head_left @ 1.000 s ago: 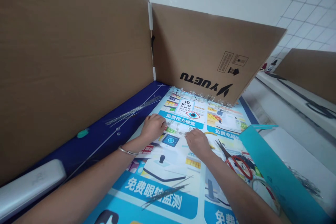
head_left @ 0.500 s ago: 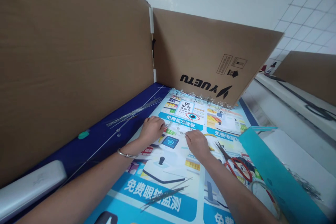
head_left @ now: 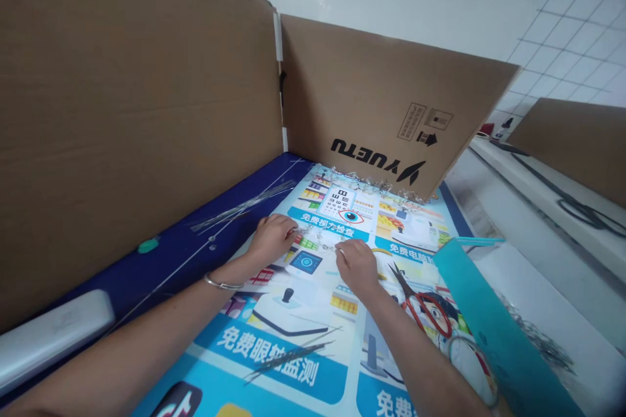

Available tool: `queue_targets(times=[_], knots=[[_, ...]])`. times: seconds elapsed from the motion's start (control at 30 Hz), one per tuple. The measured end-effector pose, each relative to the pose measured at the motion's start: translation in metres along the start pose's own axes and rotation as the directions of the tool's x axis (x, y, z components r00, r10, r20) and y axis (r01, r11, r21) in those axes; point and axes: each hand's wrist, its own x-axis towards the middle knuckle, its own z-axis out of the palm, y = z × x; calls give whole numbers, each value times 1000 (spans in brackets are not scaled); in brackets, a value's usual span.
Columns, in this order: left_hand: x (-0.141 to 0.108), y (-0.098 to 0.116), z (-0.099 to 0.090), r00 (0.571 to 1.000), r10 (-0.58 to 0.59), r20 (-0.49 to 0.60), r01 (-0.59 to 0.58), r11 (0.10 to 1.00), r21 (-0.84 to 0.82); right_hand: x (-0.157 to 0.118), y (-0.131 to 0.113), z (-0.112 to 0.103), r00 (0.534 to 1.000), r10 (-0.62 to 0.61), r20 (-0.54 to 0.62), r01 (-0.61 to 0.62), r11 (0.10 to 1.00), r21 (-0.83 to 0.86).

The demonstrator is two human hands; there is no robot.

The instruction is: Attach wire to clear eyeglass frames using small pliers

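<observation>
My left hand (head_left: 274, 238), with a silver bangle (head_left: 222, 283) on its wrist, pinches one end of a thin strand of small clear bead-like pieces (head_left: 315, 236). The other end of the strand meets the closed fingertips of my right hand (head_left: 358, 267). It stretches low over a printed poster sheet (head_left: 337, 287); exact finger contact is too small to see clearly. Beside my right forearm lie red-handled scissors (head_left: 425, 306), blades pointing away from me. A bundle of thin wires (head_left: 288, 359) rests on the sheet nearer me.
Cardboard panels stand on the left (head_left: 137, 111) and at the back (head_left: 381, 91). More clear pieces (head_left: 372, 184) line the back panel's foot. Long wires (head_left: 244, 202) lie on the blue surface at left. At right are a teal folder (head_left: 499, 326), wire bits (head_left: 542, 342) and a wire coil (head_left: 472, 365).
The view has shifted slightly, so most things sit a little further left. Both hands keep their hold on the strand with little visible movement.
</observation>
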Motion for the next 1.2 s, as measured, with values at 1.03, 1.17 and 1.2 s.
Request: queue_targets(times=[1.03, 1.17, 1.2], knots=[[2, -2, 4, 976, 119, -180, -172, 932, -318, 1, 5, -5, 986, -37, 164, 47, 998, -52], [1, -3, 4, 978, 81, -192, -146, 924, -353, 6, -18, -18, 910, -185, 371, 220, 974, -53], [1, -4, 4, 979, 73, -191, -140, 922, -361, 7, -26, -23, 862, -229, 453, 266, 964, -19]])
